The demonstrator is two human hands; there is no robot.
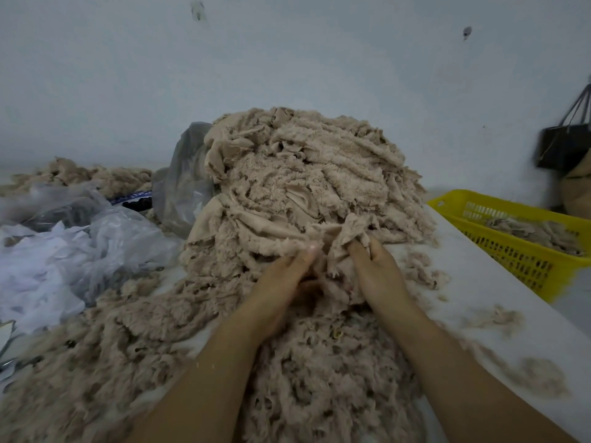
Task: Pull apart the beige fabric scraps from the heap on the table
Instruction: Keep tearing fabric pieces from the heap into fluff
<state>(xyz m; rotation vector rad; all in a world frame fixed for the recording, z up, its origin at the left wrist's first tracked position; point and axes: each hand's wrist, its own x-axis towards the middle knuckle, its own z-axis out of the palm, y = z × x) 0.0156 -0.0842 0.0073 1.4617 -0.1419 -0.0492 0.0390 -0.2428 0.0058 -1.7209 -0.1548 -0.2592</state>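
Observation:
A tall heap of beige fleecy fabric scraps (pixel 307 177) rises in the middle of the white table (pixel 479 282). Looser beige scraps (pixel 198 346) spread from its foot toward me. At the heap's front edge, my left hand (pixel 281 282) and my right hand (pixel 377 273) both grip one beige scrap (pixel 335 241), which stands bunched between them. The thumb of my left hand presses the scrap's left side; my right hand's fingers curl round its right side. The fingers under the cloth are hidden.
Crumpled clear plastic bags and white cloth (pixel 64 251) lie at the left, and a grey plastic bag (pixel 182 187) leans on the heap. A yellow basket (pixel 524 238) with a few scraps stands at the right. A black bag (pixel 563 145) hangs on the wall.

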